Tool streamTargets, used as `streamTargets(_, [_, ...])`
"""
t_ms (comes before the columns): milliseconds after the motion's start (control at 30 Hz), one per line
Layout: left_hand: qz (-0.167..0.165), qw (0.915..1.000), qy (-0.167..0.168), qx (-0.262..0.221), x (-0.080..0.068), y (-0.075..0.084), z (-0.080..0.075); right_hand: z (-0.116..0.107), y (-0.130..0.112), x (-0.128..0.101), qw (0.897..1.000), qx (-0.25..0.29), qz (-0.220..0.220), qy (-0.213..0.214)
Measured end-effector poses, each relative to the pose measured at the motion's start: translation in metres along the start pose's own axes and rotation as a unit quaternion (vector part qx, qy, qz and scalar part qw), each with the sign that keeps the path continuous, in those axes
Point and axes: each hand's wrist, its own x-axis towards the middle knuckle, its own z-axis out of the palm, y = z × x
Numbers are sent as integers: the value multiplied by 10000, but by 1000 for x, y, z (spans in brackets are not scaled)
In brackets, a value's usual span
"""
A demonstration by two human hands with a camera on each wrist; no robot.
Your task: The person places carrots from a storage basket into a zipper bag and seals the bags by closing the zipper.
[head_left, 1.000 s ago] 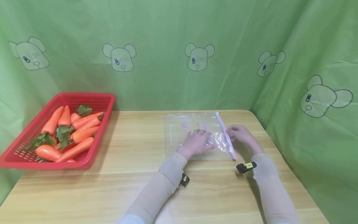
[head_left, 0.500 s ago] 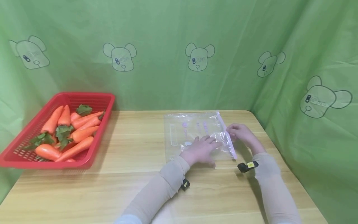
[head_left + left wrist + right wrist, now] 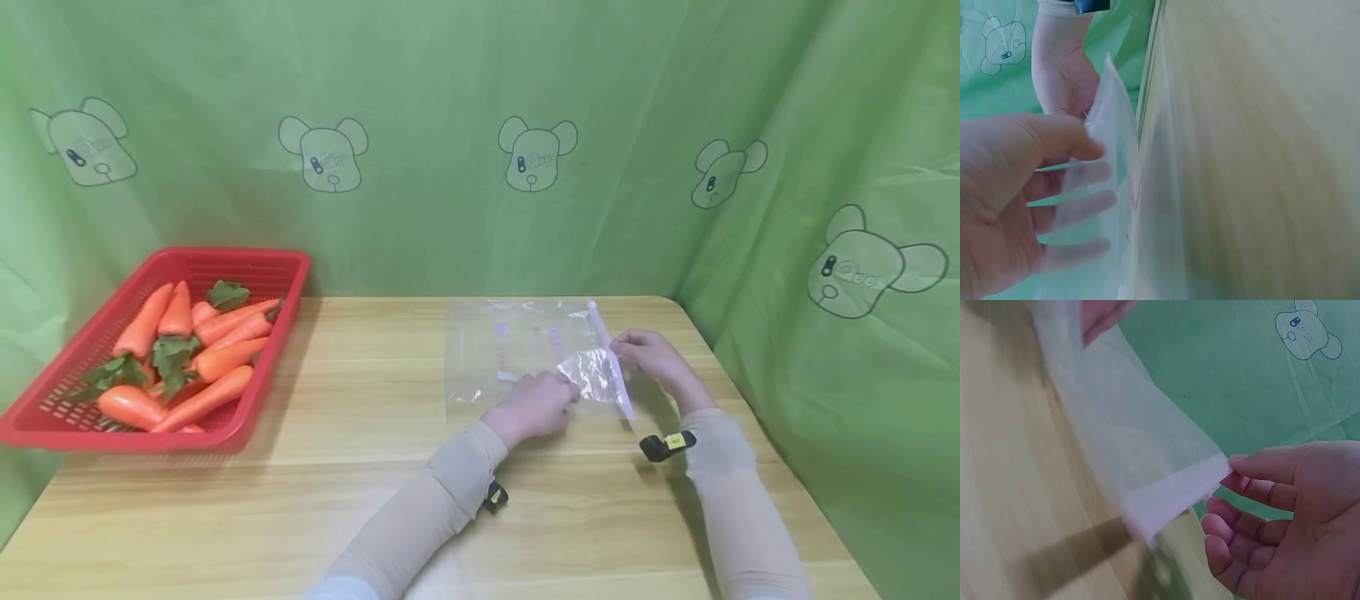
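Note:
A clear plastic zip-top bag (image 3: 480, 350) with a pale purple strip along its right edge lies on the table, its front part lifted. My right hand (image 3: 651, 360) pinches that strip (image 3: 1179, 494) between thumb and forefinger, the other fingers loosely bent. At the bag's near side is my left hand (image 3: 534, 406), its thumb on one side of the film and its fingers (image 3: 1079, 212) showing through the plastic on the other. Thumb tip and forefinger tip come close together over the film.
A red plastic basket (image 3: 268, 362) at the left holds several orange carrots (image 3: 204, 398) with green tops. Behind the wooden table (image 3: 360, 500) hangs a green curtain (image 3: 420, 225) with bear-head prints, which also runs down the right side.
My left hand has moved from flat on top of the bag toward its near edge, fingers now bent in. The right hand keeps its pinch, and the bag has shifted slightly right.

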Motion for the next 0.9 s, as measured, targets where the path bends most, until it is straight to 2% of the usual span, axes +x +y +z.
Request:
streamTargets(200, [-108,9970,752,-169,-1,-4,-3,2,5,0,9991,409,-132,-59])
streamTargets(400, [-344,9867,1448,-651,-4,-5,-7,3,7,1,9991,321,-267,65])
streamTargets(567, [-429,9796,1751,-883,-7,-5,-11,5,7,1,9990,274,-280,196])
streamTargets(733, [-534,9722,1964,-1158,-9,-5,-13,6,7,3,9965,763,-177,282])
streamTargets(900, [-562,9607,2408,-1258,-10,-5,-14,2,4,3,9937,1105,-6,180])
